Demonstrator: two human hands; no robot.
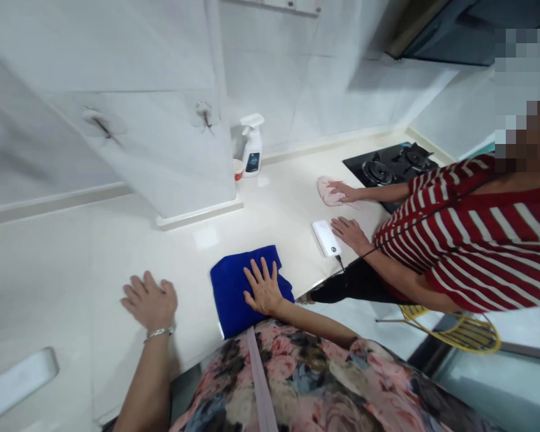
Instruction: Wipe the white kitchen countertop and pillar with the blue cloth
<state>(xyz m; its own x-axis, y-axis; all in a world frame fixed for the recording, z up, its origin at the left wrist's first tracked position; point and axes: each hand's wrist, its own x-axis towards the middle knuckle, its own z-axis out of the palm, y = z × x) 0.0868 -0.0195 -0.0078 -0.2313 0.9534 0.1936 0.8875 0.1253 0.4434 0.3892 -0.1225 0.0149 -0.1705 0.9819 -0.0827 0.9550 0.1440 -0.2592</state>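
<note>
Blue cloth on pale countertop, no clear long axis | right hand nearer, flat on it, fingers splayed toward 11 o'clock, grasping nothing; most cloth lies 9 o'clock of them | left hand apart, at cloth's 9 o'clock, fingers spread, unclenched

Matt blue cloth, smooth glossy countertop, plastic spray bottle, shiny metal bracelet
</note>
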